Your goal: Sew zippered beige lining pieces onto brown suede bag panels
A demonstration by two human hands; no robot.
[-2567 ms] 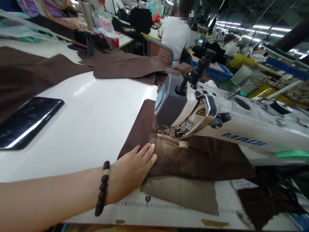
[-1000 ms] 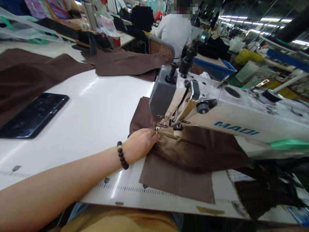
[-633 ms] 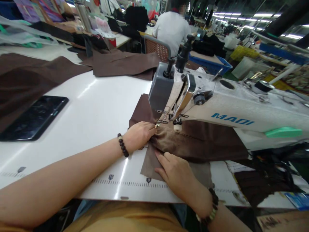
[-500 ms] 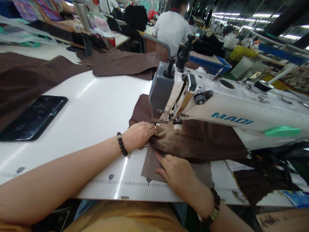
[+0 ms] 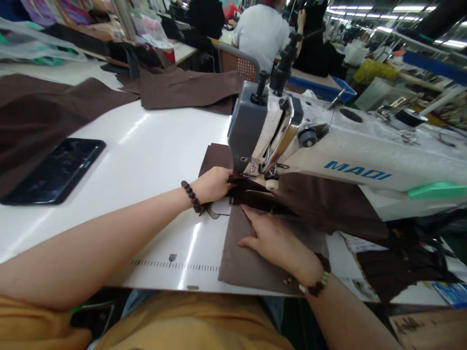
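L hand point(image 5: 213, 184): fingers curled in, tips closed on the gathered near edge of a dark-brown, smooth cloth piece point(image 5: 328, 204), just beside the needle area of an off-white and grey metal sewing machine point(image 5: 310, 150). Exact grip of thumb partly hidden. R hand point(image 5: 279, 238): open, palm down, fingers extended, thumb apart; rests on a flat grey-brown fabric layer point(image 5: 241, 257), nothing seen gripped.

Position: cloth lies fwd of R hand, long axis running roughly crosswise, from L fingertips under machine head out to the right, far-right end slanting slightly twd the wearer. L hand is nearer the needle area; R hand sits nearer the table edge, fingertips close to the raised dark fold btwn both hands. Needle tip too small to confirm.

Surroundings: glossy black flat device point(image 5: 54, 170) on white tabletop point(image 5: 146, 146), left of L hand, well apart. More brown fabric pcs point(image 5: 182, 92) beyond L hand.
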